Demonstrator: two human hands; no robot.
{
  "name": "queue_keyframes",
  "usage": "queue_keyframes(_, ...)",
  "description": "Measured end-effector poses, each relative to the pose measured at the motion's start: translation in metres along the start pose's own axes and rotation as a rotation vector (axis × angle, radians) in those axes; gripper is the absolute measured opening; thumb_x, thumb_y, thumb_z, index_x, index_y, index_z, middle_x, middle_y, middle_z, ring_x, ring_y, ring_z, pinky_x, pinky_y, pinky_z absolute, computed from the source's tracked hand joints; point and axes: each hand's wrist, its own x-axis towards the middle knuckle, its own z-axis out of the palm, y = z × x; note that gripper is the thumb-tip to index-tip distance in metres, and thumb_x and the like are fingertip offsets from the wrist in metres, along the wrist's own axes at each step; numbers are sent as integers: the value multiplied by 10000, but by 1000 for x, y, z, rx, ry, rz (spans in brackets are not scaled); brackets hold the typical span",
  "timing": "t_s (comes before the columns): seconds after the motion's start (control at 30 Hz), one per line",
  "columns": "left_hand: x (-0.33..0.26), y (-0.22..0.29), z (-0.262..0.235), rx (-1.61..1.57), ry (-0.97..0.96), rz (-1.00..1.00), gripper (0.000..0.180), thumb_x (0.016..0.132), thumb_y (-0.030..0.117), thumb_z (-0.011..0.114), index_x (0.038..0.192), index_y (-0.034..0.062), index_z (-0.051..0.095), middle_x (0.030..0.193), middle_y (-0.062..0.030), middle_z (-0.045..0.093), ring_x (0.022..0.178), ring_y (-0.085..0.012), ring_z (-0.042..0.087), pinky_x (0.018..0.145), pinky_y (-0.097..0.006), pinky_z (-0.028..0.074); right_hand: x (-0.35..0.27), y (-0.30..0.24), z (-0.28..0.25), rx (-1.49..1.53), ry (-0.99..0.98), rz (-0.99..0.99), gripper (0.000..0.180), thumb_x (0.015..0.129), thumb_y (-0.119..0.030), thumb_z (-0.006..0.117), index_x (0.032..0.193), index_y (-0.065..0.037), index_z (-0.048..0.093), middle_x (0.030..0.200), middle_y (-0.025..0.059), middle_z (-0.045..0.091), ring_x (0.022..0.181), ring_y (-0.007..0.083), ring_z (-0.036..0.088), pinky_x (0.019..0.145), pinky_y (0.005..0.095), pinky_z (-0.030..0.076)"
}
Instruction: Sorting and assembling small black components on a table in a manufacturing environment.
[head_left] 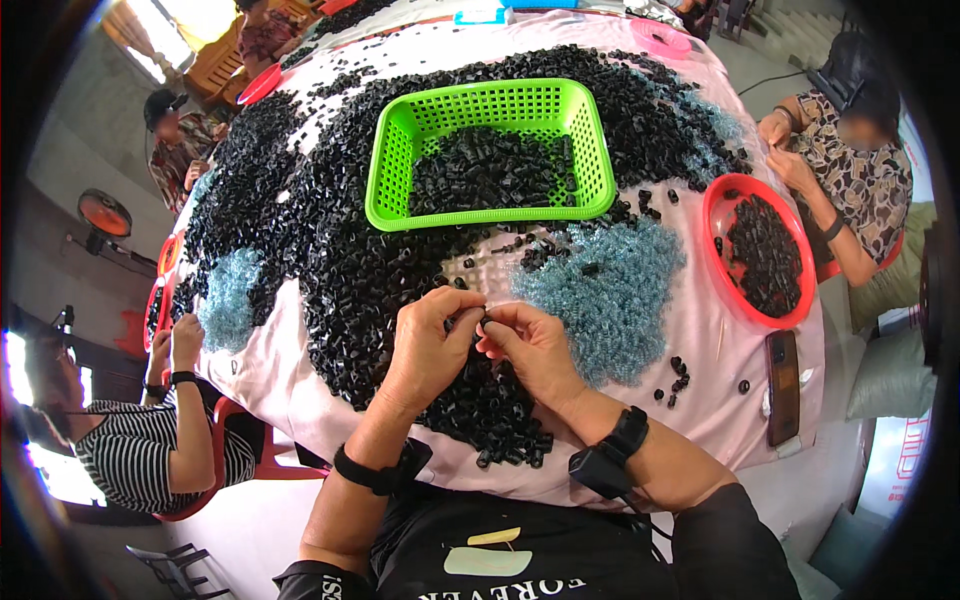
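My left hand (432, 340) and my right hand (535, 350) meet over the near middle of the table. Both are closed in a pinch around a small black plastic part (485, 319), mostly covered by the fingertips. Beneath and around them spreads a big heap of similar black parts (350, 270). Just right of my right hand lies a pile of tiny bluish see-through pieces (610, 300), too small to make out singly. Beyond my hands, a green perforated plastic basket (490, 214) holds more black parts.
A red basin (712, 250) of black parts stands at the right, with a phone (784, 385) near the table edge. Another bluish pile (232, 300) lies at the left. Other people sit around the pink-white cloth (290, 350), their hands over the table's edges.
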Motion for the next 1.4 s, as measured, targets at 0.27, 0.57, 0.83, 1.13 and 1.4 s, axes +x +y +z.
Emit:
queue_keyframes(0.27,-5,2,9,54,64,96,122,889,7,678,993,-32,727,928,-129,722,841,-212,720,735,-297,549,0,-1,0,8,15,18,184,1001,-122,650,1130,6,675,953,35,710,830,91,675,735,224,548)
queue_keyframes(0.57,-12,-7,21,56,148,126,115,902,-17,671,1000,-41,726,1009,-121,699,839,-184,713,727,-284,564,-1,-2,4,3,47,-28,148,1008,-80,624,1102,26,666,931,33,698,805,81,651,718,220,530)
queue_keyframes(0.83,-10,-4,25,67,197,160,122,897,-31,663,1000,-35,728,1029,-116,695,860,-184,707,749,-281,565,0,-2,0,169,18,32,163,1016,-132,632,1082,4,692,943,36,707,835,92,672,760,230,547)
queue_keyframes(1.13,-17,1,17,33,98,136,167,876,-32,656,1033,-27,715,1073,-147,693,907,-246,704,827,-325,556,4,6,-5,229,-20,46,170,1020,-121,620,1096,13,691,982,59,719,861,115,693,786,251,570)
queue_keyframes(1.4,-12,8,6,216,-24,353,458,726,13,785,1162,4,645,1083,-152,659,926,-342,636,817,-418,547,0,-9,-1,240,-33,67,177,1028,-97,588,1101,37,678,1007,101,718,906,147,696,795,252,570)
